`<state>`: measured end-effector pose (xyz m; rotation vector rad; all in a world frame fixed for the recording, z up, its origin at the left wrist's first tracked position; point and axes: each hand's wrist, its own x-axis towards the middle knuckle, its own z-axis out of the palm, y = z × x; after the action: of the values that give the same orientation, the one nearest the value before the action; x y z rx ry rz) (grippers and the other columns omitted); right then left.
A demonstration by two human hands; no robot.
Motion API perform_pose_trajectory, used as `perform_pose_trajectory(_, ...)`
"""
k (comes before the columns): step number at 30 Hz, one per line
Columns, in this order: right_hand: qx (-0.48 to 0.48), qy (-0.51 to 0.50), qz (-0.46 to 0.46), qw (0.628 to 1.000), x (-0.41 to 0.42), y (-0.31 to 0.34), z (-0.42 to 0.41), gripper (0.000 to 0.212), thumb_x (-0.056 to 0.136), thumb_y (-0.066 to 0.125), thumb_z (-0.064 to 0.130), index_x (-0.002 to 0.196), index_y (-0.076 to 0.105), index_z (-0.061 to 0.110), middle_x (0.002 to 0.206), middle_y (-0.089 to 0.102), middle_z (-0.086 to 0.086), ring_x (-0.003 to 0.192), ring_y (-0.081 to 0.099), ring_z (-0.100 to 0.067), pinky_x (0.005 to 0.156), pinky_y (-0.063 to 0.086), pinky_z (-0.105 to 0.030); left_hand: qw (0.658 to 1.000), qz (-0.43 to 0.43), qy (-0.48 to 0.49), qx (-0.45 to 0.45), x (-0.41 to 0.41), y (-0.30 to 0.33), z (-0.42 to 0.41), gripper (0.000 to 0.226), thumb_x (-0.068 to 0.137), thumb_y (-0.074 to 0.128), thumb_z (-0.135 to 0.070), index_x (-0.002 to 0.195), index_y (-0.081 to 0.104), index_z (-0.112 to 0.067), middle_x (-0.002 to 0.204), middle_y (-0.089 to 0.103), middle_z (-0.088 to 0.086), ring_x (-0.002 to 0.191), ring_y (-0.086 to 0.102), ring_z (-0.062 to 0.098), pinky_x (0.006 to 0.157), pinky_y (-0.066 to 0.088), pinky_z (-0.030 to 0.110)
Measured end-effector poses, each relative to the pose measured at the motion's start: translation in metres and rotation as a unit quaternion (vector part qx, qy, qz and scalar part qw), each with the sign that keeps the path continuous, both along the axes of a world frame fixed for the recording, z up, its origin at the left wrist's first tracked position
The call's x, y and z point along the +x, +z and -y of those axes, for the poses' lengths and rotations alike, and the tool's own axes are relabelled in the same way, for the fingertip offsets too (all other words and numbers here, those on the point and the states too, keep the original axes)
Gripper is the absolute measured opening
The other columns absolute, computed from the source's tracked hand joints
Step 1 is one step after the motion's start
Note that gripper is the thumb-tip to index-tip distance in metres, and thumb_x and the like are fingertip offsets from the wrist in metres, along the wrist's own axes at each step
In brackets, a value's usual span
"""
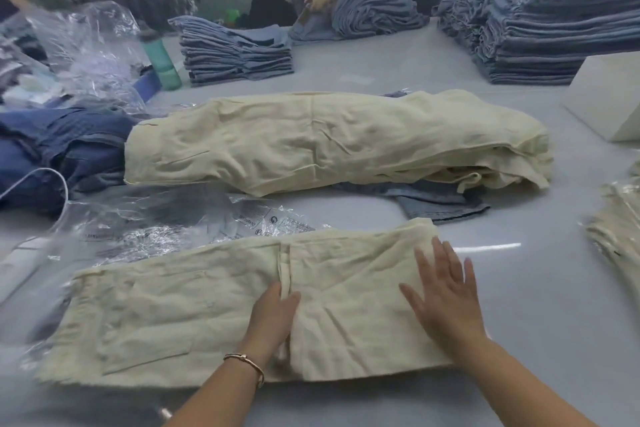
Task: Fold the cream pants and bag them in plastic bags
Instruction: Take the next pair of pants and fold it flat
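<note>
Fingers (446, 263) of the right hand (446, 295) lie straight and spread on the near cream pants (194, 315); the left hand (273, 315) curls at their folded edge, though I cannot tell whether it pinches the cloth. Folding is underway, bagging not begun. Just beyond lie plastic bags (194, 222), then a waiting pile of cream pants (332, 139) on the worktop (540, 291).

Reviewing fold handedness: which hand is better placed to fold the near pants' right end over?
Right, probably. The right hand lies flat near that end of the cream pants; the left hand rests mid-garment by the fly.
</note>
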<state>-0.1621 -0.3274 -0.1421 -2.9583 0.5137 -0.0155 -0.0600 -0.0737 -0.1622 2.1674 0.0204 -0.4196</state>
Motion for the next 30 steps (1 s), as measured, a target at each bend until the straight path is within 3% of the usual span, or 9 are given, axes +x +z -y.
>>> perform_pose_trajectory(4,0.002,0.321,0.024,0.947,-0.008,-0.002,-0.055,0.090,0.070,0.041,0.081,0.139,0.049,0.024,0.147,0.044,-0.008,0.134,0.044,-0.025,0.114,0.027,-0.040,0.994,-0.064,0.044,-0.074,0.000,-0.007,-0.008,0.020,0.097,0.052,-0.018,0.109,0.067,-0.014,0.106,0.071,0.005,0.102,0.065,0.025,0.093,0.050,0.037)
perform_pose_trajectory(6,-0.021,0.359,-0.054,0.931,-0.005,-0.008,-0.079,0.096,0.065,0.053,0.077,0.145,0.039,0.026,0.151,0.038,-0.009,0.137,0.041,-0.025,0.111,0.035,-0.043,0.973,-0.133,0.073,-0.172,-0.002,-0.006,-0.013,0.019,0.096,0.054,-0.018,0.107,0.068,-0.012,0.103,0.073,0.011,0.098,0.068,0.029,0.093,0.052,0.047)
perform_pose_trajectory(9,-0.003,0.375,-0.042,0.926,0.005,-0.016,-0.098,0.094,0.076,0.061,0.053,0.153,0.011,0.030,0.160,0.011,-0.011,0.147,0.015,-0.029,0.118,0.009,-0.047,0.956,-0.169,0.081,-0.225,-0.001,-0.004,-0.016,0.019,0.098,0.052,-0.016,0.106,0.067,-0.009,0.103,0.073,0.015,0.096,0.069,0.030,0.090,0.053,0.046)
perform_pose_trajectory(12,0.008,0.342,-0.008,0.940,0.011,-0.013,-0.103,0.078,0.064,0.064,0.055,0.138,0.048,0.039,0.140,0.052,-0.001,0.125,0.054,-0.016,0.102,0.045,-0.032,0.948,-0.182,0.079,-0.248,-0.002,-0.003,-0.018,0.021,0.099,0.048,-0.013,0.107,0.066,-0.007,0.102,0.073,0.015,0.096,0.068,0.030,0.088,0.053,0.041)
perform_pose_trajectory(15,0.270,0.273,0.095,0.918,0.017,-0.008,-0.102,0.034,0.095,0.046,0.026,0.125,0.058,0.037,0.133,0.055,0.009,0.127,0.049,-0.014,0.100,0.034,-0.017,0.942,-0.196,0.078,-0.260,-0.001,-0.005,-0.021,0.021,0.099,0.048,-0.012,0.107,0.066,-0.005,0.100,0.073,0.015,0.091,0.070,0.027,0.078,0.055,0.035)
perform_pose_trajectory(19,0.580,0.033,0.219,0.784,0.038,0.013,-0.107,0.035,0.102,0.040,0.025,0.089,0.067,0.042,0.095,0.066,0.036,0.098,0.057,0.016,0.078,0.037,0.001,0.927,-0.224,0.092,-0.286,0.003,-0.007,-0.025,0.020,0.099,0.047,-0.012,0.103,0.065,-0.005,0.097,0.073,0.015,0.085,0.071,0.024,0.067,0.056,0.030)
perform_pose_trajectory(22,0.451,0.160,0.200,0.855,0.040,0.017,-0.126,0.034,0.101,0.043,0.021,0.129,0.050,0.038,0.132,0.053,0.026,0.123,0.044,0.011,0.102,0.028,-0.007,0.914,-0.244,0.098,-0.309,0.004,-0.007,-0.026,0.021,0.099,0.048,-0.013,0.103,0.067,-0.005,0.098,0.073,0.016,0.087,0.071,0.025,0.067,0.056,0.031)
perform_pose_trajectory(26,0.143,0.299,-0.026,0.943,0.034,-0.009,-0.149,0.066,0.089,0.037,0.029,0.152,0.015,0.031,0.159,0.013,0.010,0.146,0.015,-0.007,0.118,-0.001,-0.029,0.883,-0.309,0.122,-0.331,0.007,-0.008,-0.029,0.029,0.098,0.046,-0.018,0.107,0.066,0.001,0.096,0.073,0.015,0.085,0.071,0.026,0.071,0.055,0.030)
perform_pose_trajectory(30,0.051,0.301,-0.055,0.951,0.024,-0.006,-0.154,0.073,0.064,0.034,0.046,0.131,0.058,0.031,0.134,0.056,0.014,0.119,0.056,-0.002,0.103,0.037,-0.028,0.860,-0.337,0.125,-0.362,0.013,-0.009,-0.033,0.039,0.094,0.047,-0.019,0.119,0.061,0.006,0.109,0.069,0.021,0.095,0.069,0.031,0.077,0.056,0.034)
